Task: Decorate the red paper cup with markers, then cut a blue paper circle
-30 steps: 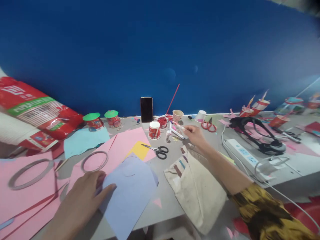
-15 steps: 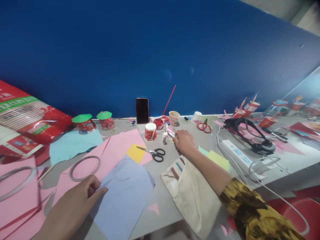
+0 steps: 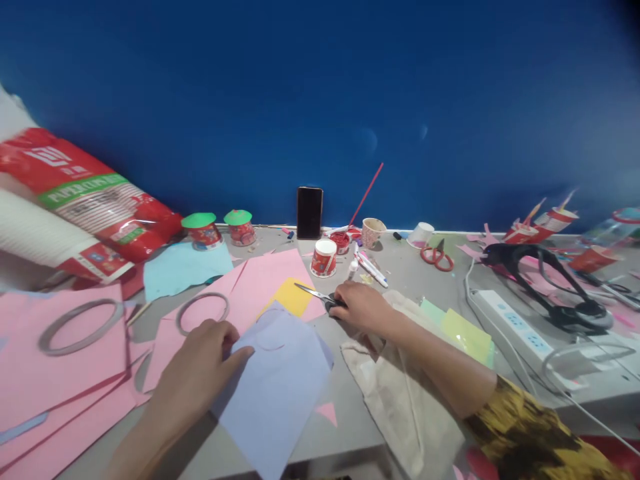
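A light blue sheet of paper (image 3: pixel 285 393) with a curved pencil line lies near the front edge of the table. My left hand (image 3: pixel 203 363) grips its left edge, thumb on top and fingers curled. Beyond the sheet, my right hand (image 3: pixel 365 308) has its fingers closed round the black handles of a pair of scissors (image 3: pixel 314 292). The blades point left over a yellow paper piece (image 3: pixel 295 297) on a pink sheet (image 3: pixel 273 270). Under my right forearm is a cream cloth pouch (image 3: pixel 395 393).
Behind stand a red paper cup (image 3: pixel 324 259), a phone (image 3: pixel 310 213) and two green-topped cups (image 3: pixel 201 230). Rolls of tape (image 3: pixel 80 327) and pink paper lie left. A power strip (image 3: pixel 515 327), a black head strap (image 3: pixel 555 287) and red-handled scissors (image 3: pixel 437 257) are on the right.
My right hand has moved from the white markers toward me and left, onto the scissors' handles. My left hand stays at the blue sheet. The view has turned left.
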Motion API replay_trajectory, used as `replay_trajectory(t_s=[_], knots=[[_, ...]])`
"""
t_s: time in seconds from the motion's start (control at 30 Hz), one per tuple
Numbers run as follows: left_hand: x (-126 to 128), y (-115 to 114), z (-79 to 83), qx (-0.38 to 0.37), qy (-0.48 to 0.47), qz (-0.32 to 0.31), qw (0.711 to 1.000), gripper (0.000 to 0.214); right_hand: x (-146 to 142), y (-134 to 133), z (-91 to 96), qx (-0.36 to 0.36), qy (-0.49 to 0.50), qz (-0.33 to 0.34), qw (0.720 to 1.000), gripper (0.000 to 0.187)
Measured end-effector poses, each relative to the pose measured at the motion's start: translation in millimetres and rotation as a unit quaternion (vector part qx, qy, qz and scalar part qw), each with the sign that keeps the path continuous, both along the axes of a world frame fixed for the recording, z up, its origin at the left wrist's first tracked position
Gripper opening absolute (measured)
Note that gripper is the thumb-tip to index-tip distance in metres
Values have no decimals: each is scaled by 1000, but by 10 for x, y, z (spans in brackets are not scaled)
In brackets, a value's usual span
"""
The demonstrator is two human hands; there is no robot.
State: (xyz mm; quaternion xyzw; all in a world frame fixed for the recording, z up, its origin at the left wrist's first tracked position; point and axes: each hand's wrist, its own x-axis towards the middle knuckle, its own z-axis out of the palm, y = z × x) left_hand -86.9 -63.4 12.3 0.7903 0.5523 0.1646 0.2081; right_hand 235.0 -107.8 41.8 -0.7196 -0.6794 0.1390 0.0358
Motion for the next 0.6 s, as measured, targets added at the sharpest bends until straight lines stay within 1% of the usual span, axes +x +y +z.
replay_trajectory(t_s=[0.1,0.17,0.23,0.33,0.37,0.43,0.47,0.5,0.53,0.6], knots=[[50,-66,25,3,26,5,1000,29,45,31,4,-15,6,-5,1000,9],[55,-102,50,-9,14,9,1000,28,80,14,9,-18,15,-8,1000,6],[40,-106,90,-43,-28,26,998,30,104,-14,7,-14,34,-12,999,2],[17,-37,186,-104,-117,56,986,32,138,-46,-4,-3,93,-17,996,5],[17,2,230,-116,-142,56,981,33,156,-50,-8,-3,120,-17,993,7],[38,88,337,-116,-172,44,977,35,202,-52,-14,-12,181,-11,983,17],[60,129,401,-106,-174,33,978,35,226,-52,-19,-17,238,-10,971,20],[88,165,471,-95,-174,25,980,35,247,-51,-26,-18,315,-11,949,21],[123,197,544,-94,-174,22,980,36,261,-52,-36,-16,403,-16,915,24],[205,251,690,-133,-172,16,976,38,256,-61,-67,-13,572,-37,820,40]])
